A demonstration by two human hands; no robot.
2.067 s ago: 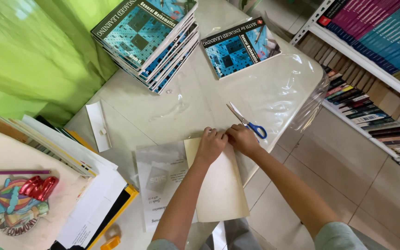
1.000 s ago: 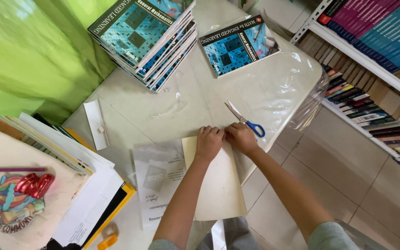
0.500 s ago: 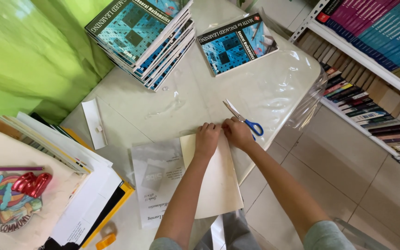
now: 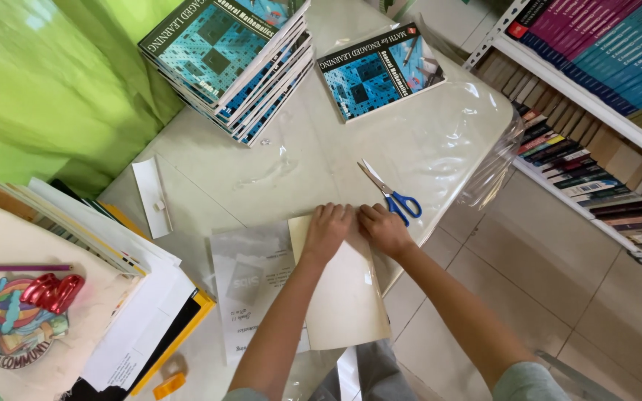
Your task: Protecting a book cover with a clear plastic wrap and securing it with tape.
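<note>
Both hands pressed flat, side by side, on the cream book's top edge: left hand (image 4: 326,232), right hand (image 4: 383,229), nothing clamped | book (image 4: 345,301) lies at my near tabletop (image 4: 209,186) edge, over clear plastic | scissors (image 4: 389,194) just beyond right hand | book stack (image 4: 228,59) far left | single blue book (image 4: 378,70) far right

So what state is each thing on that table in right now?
Left hand: pressed flat on the cream book.
Right hand: pressed flat beside it.
Cream book: closed, lying flat.
Scissors: open, lying untouched.
Clear plastic sheet: spread out, crinkled.
Single blue book: closed.
Book stack: piled, closed.
</note>
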